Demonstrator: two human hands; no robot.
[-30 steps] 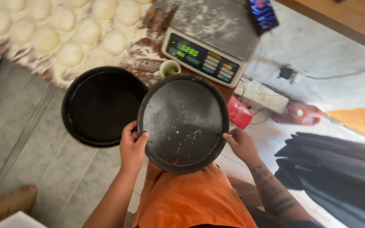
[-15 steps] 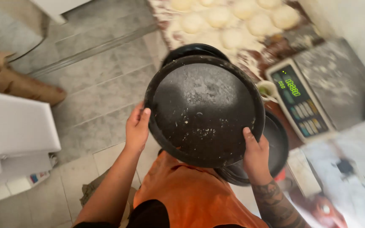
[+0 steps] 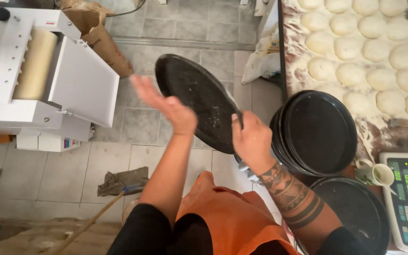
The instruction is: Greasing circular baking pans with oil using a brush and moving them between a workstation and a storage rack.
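At centre frame in the head view, I see the black pan (image 3: 199, 106) tilted on edge, its face turned toward upper left, running from upper left down to lower right. My right hand (image 3: 251, 139) grips its lower right rim, fingers closed around the edge. My left hand (image 3: 166, 106) is blurred, fingers spread open and flat, just left of the pan's face; contact I cannot tell. A pan stack (image 3: 315, 132) sits right, beside dough balls (image 3: 369, 52).
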